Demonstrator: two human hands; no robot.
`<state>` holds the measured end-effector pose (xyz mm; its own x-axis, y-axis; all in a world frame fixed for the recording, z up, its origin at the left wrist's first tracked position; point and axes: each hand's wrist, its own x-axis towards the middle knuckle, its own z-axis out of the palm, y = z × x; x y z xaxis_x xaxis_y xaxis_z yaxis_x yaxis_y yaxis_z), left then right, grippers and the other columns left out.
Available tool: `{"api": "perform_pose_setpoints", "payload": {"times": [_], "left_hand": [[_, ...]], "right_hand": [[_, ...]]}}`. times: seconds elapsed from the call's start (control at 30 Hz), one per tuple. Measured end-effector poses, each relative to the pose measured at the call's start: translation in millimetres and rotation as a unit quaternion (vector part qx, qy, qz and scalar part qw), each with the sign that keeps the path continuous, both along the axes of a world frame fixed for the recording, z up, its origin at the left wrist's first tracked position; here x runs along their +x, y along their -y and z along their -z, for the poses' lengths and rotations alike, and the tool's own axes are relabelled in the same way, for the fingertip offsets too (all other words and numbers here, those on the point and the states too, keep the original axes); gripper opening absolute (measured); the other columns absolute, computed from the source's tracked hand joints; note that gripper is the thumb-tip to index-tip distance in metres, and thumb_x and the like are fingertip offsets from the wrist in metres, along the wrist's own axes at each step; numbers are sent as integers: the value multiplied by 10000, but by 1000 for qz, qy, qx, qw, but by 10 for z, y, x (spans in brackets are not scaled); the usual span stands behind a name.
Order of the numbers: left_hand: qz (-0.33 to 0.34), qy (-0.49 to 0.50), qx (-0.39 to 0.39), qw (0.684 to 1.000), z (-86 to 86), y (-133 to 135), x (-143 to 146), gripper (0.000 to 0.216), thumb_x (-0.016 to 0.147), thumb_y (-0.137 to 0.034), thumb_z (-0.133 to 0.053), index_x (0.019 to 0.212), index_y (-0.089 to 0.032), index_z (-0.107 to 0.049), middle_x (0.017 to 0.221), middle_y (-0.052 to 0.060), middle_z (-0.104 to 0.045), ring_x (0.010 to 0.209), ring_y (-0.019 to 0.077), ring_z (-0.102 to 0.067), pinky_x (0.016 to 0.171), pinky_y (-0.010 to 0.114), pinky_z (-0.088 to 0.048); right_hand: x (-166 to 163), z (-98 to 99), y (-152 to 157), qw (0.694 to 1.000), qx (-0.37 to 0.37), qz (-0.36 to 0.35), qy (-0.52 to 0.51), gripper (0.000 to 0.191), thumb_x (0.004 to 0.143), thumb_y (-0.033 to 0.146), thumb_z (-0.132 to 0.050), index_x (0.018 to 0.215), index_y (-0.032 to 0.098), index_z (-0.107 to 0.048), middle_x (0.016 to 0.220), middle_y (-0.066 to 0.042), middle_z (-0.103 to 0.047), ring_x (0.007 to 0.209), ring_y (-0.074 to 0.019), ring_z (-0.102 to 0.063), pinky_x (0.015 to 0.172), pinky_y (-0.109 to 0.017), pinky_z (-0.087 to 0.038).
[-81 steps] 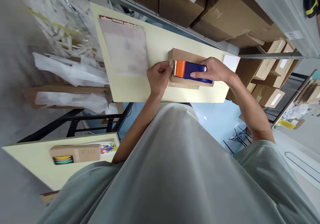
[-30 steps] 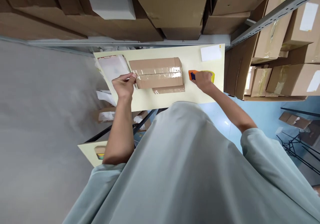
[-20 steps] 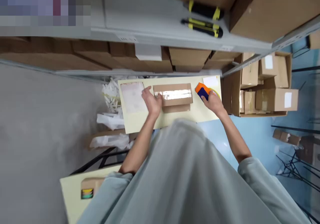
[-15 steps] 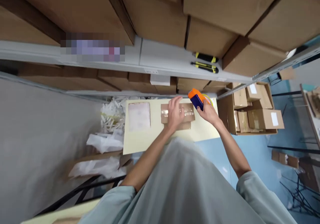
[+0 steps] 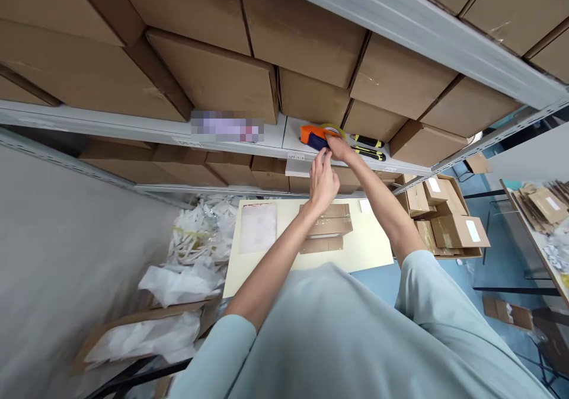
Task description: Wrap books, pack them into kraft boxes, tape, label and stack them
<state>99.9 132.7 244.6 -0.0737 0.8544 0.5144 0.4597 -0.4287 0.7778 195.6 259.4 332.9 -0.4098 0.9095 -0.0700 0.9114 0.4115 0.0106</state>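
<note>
My right hand (image 5: 338, 147) is up on the grey shelf (image 5: 267, 141), closed on the orange and blue tape dispenser (image 5: 313, 136), which rests on the shelf beside two black and yellow tools (image 5: 371, 149). My left hand (image 5: 323, 181) is raised just below the dispenser, fingers together and pointing up at it; what the fingertips touch is unclear. Below, the taped cardboard box (image 5: 329, 228) lies on the pale yellow table (image 5: 364, 251).
A clear bag (image 5: 258, 235) lies flat on the table's left part. Large cardboard boxes (image 5: 213, 73) fill the shelves above. White packing scraps (image 5: 200, 251) pile up left of the table. Smaller boxes (image 5: 444, 227) are stacked at right, over a blue floor.
My right hand lifted the tape dispenser off the table up to the shelf. My left hand left the taped box and rose toward the dispenser. The view tilted upward.
</note>
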Motion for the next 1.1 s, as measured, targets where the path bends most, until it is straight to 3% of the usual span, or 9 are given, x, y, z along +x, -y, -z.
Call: {"api": "perform_pose_setpoints", "payload": {"times": [0.17, 0.3, 0.43, 0.57, 0.63, 0.7, 0.9, 1.0, 1.1], "left_hand": [[-12, -20, -34, 999, 371, 339, -147, 585, 1010, -118, -511, 1589, -112, -592, 1702, 254, -571, 1612, 407, -548, 1390, 629, -440], [-20, -2, -108, 994, 916, 617, -351, 576, 1010, -192, -579, 1585, -150, -603, 1688, 232, -594, 1610, 394, -557, 1403, 616, -430], [-96, 18, -229, 969, 1562, 1057, -648, 568, 999, -264, -624, 1551, -128, -621, 1632, 251, -635, 1600, 393, -572, 1414, 586, -417], [-116, 33, -343, 931, 1942, 1399, -679, 535, 1022, -336, -621, 1524, -150, -629, 1547, 236, -710, 1427, 377, -706, 1299, 568, -537], [-102, 37, -356, 928, 2018, 1422, -565, 517, 1034, -373, -631, 1509, -167, -636, 1517, 226, -728, 1362, 364, -738, 1252, 544, -572], [-112, 20, -351, 929, 2053, 1356, -420, 490, 1048, -451, -649, 1447, -168, -670, 1463, 242, -729, 1350, 387, -734, 1236, 550, -575], [-177, -26, -351, 919, 2071, 1080, -179, 602, 827, -720, -912, 1055, -201, -711, 1311, 273, -712, 1391, 526, -653, 1203, 600, -565], [-174, -29, -364, 914, 2049, 1031, -268, 453, 906, -639, -852, 914, -217, -688, 1193, 232, -743, 1258, 463, -701, 1146, 549, -570], [-142, -7, -391, 909, 1992, 991, -439, 395, 1034, -510, -682, 748, -240, -659, 950, 140, -732, 1008, 346, -714, 1085, 493, -569]], "right_hand": [[-40, 45, -181, 1000, -10, -14, 7, 494, 1066, 207, -548, 1499, -30, -535, 1547, -345, -678, 1484, -410, -657, 1320, -599, -490], [235, 351, -24, 992, 94, -22, -84, 708, 1088, 365, -510, 1691, 9, -406, 1757, -334, -494, 1659, -469, -468, 1421, -736, -300], [780, 1129, 886, 967, 129, 48, -214, 761, 1174, 531, -290, 1836, 166, -197, 1894, -219, -336, 1790, -430, -288, 1442, -787, -168], [1049, 1975, 2110, 942, -27, 222, -252, 879, 1151, 606, -383, 1824, 66, -215, 1863, -308, -376, 1768, -420, -365, 1443, -680, -311], [1035, 2274, 2464, 916, -93, 283, -268, 917, 1144, 606, -430, 1802, -3, -238, 1850, -349, -374, 1770, -410, -375, 1437, -622, -358], [985, 2463, 2576, 896, -117, 317, -287, 951, 1142, 643, -443, 1789, -29, -257, 1839, -368, -381, 1749, -420, -416, 1407, -603, -411], [950, 2648, 2328, 878, -128, 383, -257, 1096, 1047, 879, -551, 1712, 16, -436, 1585, -385, -660, 1387, -510, -733, 1143, -648, -610], [1052, 2700, 2286, 873, -153, 391, -250, 972, 1101, 855, -462, 1661, 61, -511, 1270, -301, -823, 1233, -474, -790, 1073, -612, -625], [1201, 2691, 2289, 873, -175, 358, -282, 812, 1181, 764, -244, 1601, 162, -590, 1107, -191, -846, 1143, -413, -795, 1033, -535, -622]]}}
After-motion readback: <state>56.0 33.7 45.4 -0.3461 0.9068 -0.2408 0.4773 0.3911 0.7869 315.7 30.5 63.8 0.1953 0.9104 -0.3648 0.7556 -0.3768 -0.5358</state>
